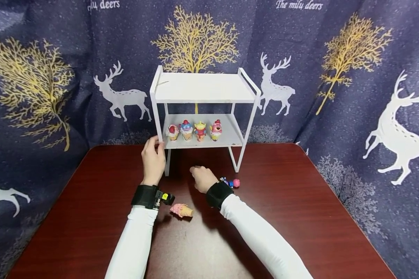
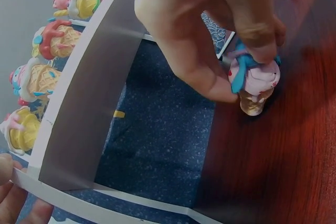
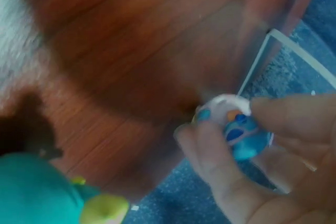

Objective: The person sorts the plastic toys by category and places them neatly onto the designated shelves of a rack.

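Observation:
My left hand [image 1: 153, 162] grips the left front post of a white two-tier shelf [image 1: 204, 88], thumb and fingers on either side of it in the left wrist view. Below the lower tier, close over the tabletop, my right hand [image 1: 203, 179] pinches an ice-cream cone figurine [image 2: 257, 80] with a pink-white scoop and a blue character on top. In the head view the hand hides that figurine. Several other cone figurines stand in a row on the lower tier, among them a red-topped one [image 1: 172, 132] and a green-headed one [image 1: 200, 131].
A pink ice-cream cone figurine [image 1: 181, 210] lies on the red-brown table [image 1: 90, 232] between the forearms. To the right of my right wrist lies a blue and pink toy [image 1: 234, 183]. Behind the shelf hangs a dark blue cloth [image 1: 125, 54] printed with deer and trees.

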Demonstrator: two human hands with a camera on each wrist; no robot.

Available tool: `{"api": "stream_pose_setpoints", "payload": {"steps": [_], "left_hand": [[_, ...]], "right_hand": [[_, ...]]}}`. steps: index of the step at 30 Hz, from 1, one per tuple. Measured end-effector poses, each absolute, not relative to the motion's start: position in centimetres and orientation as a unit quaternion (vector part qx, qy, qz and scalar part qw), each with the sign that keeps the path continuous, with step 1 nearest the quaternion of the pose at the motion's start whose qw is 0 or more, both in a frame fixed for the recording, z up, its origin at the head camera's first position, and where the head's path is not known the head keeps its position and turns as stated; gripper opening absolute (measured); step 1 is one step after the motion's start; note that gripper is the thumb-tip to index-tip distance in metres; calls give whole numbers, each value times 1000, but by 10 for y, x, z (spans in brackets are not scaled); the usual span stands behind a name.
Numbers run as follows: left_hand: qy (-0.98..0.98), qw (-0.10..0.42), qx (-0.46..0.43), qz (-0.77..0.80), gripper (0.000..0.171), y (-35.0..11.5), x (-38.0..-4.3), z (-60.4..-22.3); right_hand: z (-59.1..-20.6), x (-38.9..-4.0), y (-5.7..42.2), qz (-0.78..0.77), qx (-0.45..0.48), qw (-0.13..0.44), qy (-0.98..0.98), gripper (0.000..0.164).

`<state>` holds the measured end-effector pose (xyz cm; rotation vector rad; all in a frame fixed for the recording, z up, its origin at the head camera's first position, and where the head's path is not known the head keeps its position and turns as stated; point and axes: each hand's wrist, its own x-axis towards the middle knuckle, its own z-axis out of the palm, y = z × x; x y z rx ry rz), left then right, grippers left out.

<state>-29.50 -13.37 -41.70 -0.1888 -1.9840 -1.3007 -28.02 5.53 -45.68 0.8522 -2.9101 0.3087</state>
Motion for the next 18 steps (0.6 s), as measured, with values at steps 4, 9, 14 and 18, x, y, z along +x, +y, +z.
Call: {"api": "stream_pose_setpoints", "payload": {"steps": [4, 9, 14, 18], "left_hand": [[-776, 367, -76, -508, 20, -133, -295, -415], [-777, 369, -76, -505, 20, -133, -294, -418], [-775, 375, -77, -503, 20, -133, -294, -418], [-774, 377, -76, -504, 19, -133, -295, -418]], "right_hand": [[-450, -283, 62, 141, 270, 42, -952, 20], [-440, -281, 72, 180, 256, 39, -949, 28], [-423, -278, 86, 218, 270, 66, -936, 18], [-402, -274, 99, 224, 297, 86, -924, 12]]}}
